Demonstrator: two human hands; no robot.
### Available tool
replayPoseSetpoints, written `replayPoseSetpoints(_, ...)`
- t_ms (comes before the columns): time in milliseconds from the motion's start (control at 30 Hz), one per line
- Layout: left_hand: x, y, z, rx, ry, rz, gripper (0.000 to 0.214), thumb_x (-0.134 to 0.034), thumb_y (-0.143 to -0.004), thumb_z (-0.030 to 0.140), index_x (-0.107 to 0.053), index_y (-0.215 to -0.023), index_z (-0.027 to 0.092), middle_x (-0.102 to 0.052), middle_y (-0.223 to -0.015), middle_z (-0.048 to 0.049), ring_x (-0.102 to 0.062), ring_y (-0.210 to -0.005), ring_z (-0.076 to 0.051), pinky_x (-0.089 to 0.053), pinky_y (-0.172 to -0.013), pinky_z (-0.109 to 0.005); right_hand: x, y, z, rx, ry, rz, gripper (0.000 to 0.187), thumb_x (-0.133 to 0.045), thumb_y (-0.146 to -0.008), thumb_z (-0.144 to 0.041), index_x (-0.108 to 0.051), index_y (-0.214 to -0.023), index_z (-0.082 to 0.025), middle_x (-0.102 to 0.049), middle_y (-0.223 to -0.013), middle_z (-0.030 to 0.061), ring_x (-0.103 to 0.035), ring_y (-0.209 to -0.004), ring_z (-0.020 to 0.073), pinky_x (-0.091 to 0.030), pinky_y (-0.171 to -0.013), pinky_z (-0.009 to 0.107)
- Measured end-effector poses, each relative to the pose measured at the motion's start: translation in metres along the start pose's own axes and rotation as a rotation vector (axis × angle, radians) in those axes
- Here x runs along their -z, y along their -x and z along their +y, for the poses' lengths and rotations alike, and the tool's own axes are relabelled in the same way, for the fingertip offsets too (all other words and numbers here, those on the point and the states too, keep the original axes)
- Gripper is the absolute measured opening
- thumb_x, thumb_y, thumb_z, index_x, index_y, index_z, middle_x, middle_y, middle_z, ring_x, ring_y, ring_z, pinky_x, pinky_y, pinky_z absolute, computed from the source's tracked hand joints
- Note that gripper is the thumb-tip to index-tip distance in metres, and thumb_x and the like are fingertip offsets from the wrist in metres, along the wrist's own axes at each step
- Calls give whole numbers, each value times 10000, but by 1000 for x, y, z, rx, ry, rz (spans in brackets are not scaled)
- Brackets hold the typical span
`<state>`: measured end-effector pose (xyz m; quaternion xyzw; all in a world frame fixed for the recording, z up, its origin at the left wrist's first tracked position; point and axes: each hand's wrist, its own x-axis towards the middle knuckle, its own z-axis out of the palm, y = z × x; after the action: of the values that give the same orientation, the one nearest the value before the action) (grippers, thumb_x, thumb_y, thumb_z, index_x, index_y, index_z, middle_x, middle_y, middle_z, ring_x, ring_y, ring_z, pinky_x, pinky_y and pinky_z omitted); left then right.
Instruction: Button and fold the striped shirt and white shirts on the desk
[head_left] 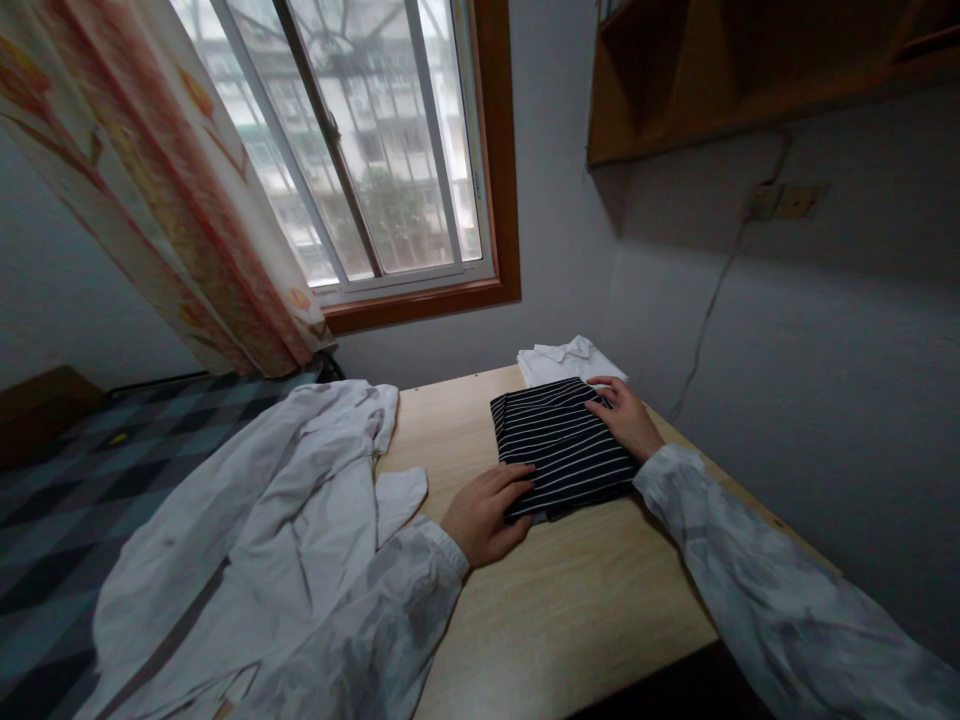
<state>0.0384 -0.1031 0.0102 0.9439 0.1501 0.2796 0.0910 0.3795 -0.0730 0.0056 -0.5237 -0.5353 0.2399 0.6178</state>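
A black garment with thin white stripes (562,445) lies folded into a flat rectangle on the light wooden table (570,610). My left hand (491,510) is closed on its near left corner, fingers over the top and thumb at the lower edge. On the far right side, my right hand (624,415) grips the edge, with its fingers bent over the cloth. Behind the striped bundle sits a folded white garment (566,358), partly covered by it. To the left of my left arm a white long-sleeved garment (300,500) is spread out loosely.
A bed with a dark checked cover (60,560) adjoins the table on the left. A floral curtain (172,200) hangs beside the window (382,150). Wooden shelving (720,80) juts from the right wall above a socket (795,201) and a hanging cable (709,310).
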Motion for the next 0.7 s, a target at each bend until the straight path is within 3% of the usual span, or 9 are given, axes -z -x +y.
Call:
replayPoseSetpoints(100,-1,-3,2,157,-39,42,639,-775,-880,413,-551,-1444,214,-570,-1579,-188,-587,-1418,-357,-503,-1198,-573,15,2,18,-44,19,33,490,-795,-786,-453,-630,-1201,-251,-764,-1173,110,-705,-1215,308,-520,-1118,505)
replayPoseSetpoints(167,-3,-6,2,268,-60,59,641,-785,-845,420,-555,-1406,211,-626,-1477,-195,-631,-1330,-369,-538,-1122,-573,20,6,30,-52,33,59,491,-779,-767,-449,-622,-1185,-246,-743,-1255,128,-689,-1259,314,-494,-1158,527)
replayPoseSetpoints(300,-10,-11,3,378,-93,-33,223,-687,-837,287,-612,-1042,242,-720,-972,-90,-697,-935,-306,-564,-841,-457,21,16,47,-17,60,109,467,-731,-785,-431,-618,-1194,-236,-693,-1379,149,-664,-1310,309,-476,-1186,531)
replayPoseSetpoints(433,-14,-11,2,406,-149,-88,116,-662,-816,230,-555,-850,259,-675,-796,-47,-663,-802,-280,-489,-753,-407,18,22,42,13,47,120,452,-700,-839,-413,-612,-1243,-230,-698,-1377,160,-656,-1339,311,-551,-1109,498)
replayPoseSetpoints(567,-13,-7,-1,319,-214,-81,101,-620,-873,207,-543,-826,254,-690,-820,-48,-662,-789,-253,-468,-760,-392,24,23,24,127,91,219,413,-649,-900,-357,-616,-1287,-218,-705,-1378,165,-678,-1314,291,-543,-1133,481)
replayPoseSetpoints(700,-11,-5,1,138,-170,-113,110,-601,-876,199,-537,-804,251,-689,-822,-43,-659,-786,-230,-473,-767,-390,41,31,21,127,296,155,478,-627,-890,-312,-615,-1361,-230,-742,-1331,143,-702,-1277,296,-521,-1156,493)
